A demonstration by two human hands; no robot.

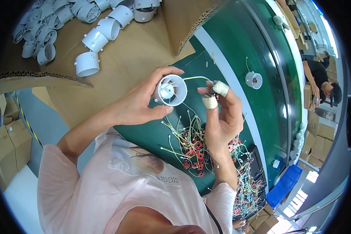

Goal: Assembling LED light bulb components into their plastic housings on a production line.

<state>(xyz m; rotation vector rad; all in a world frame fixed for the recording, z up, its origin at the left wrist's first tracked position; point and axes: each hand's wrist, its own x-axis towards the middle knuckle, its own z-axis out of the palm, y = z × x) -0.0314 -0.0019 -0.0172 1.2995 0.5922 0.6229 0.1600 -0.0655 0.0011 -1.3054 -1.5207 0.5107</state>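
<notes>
My left hand (152, 97) grips a white plastic fan housing (158, 94), a short cylinder with vanes around a central hub, its open end facing up. In my right hand (224, 113), thumb and index finger, both wrapped in white tape, pinch a small motor stator (212, 95) with dark and copper parts. From it a pale yellow-green wire (197, 77) runs to the housing and into its opening. The stator is held apart from the housing, to its right. Below my hands lies a heap of red stators with wires (195, 150) on the green table.
White housings (87, 64) fill a cardboard box (128, 58) at the upper left. Another housing (254, 80) with a wire stands on the green conveyor belt (238, 50) to the right. A blue bin (284, 187) sits at lower right. Across the belt, a person (319, 78) works.
</notes>
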